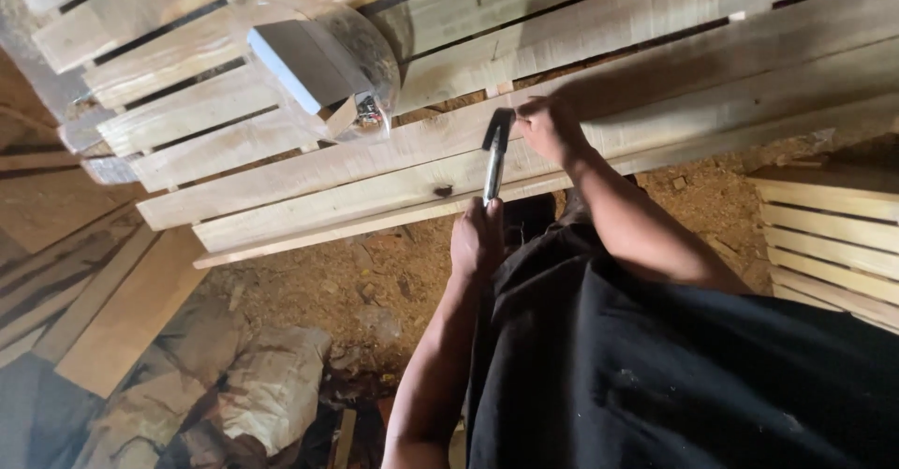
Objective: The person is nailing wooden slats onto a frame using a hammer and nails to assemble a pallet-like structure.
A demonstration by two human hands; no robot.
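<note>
My left hand (pixel 477 238) grips the lower end of a hammer (pixel 495 155). Its dark head rests against the edge of a pale wooden plank (pixel 393 174) in a slatted panel. Just right of the hammer head, my right hand (pixel 549 128) presses on the same plank. Its fingertips are pinched together on what looks like a small nail, mostly hidden by the fingers. My black clothing fills the lower right of the view.
A clear plastic container (pixel 361 52) with a white box (pixel 302 65) inside lies on the slats at upper left. Another slatted panel (pixel 829 235) stands at right. Sawdust-strewn ground (pixel 375 282), crumpled sacks (pixel 272 385) and loose boards (pixel 131 315) lie below.
</note>
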